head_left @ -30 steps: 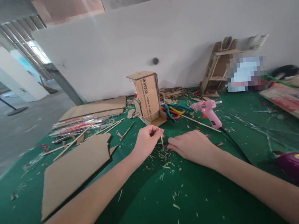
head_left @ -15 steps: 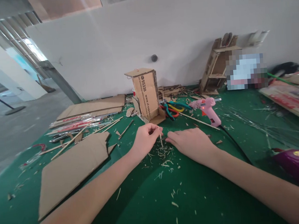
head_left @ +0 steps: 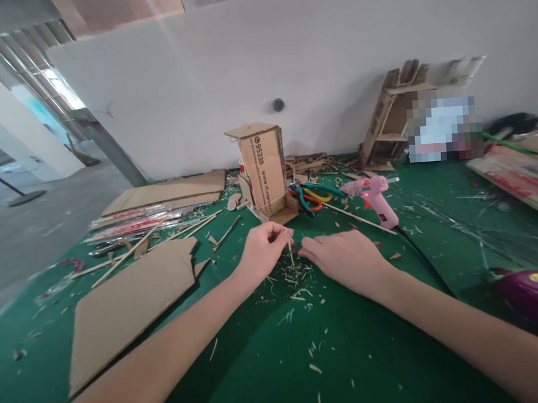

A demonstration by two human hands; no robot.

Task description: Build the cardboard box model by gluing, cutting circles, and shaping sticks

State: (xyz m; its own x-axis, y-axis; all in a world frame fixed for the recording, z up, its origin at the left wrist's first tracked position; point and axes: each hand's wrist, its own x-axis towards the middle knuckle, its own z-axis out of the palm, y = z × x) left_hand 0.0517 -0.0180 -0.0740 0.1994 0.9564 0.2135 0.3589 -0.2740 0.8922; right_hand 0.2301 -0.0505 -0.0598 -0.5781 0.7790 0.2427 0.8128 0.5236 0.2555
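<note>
My left hand pinches a thin wooden stick near its top, the stick pointing down at the table. Close on its right, my right hand is closed with the fingers bent under. A small dark blade, mostly hidden by the fingers, shows between the right fingertips and the stick. Pale wood shavings lie scattered under both hands. Just behind them stands a cardboard structure with printed text on its back panel.
A pink glue gun with a black cord stands behind my right hand, near several pliers. At left lie a cut cardboard sheet and wooden sticks. A purple object is at far right; another cardboard structure leans at the wall.
Almost nothing differs. Both hands keep their place at the stick, with only a very slight shift of the right fingers and the view.
</note>
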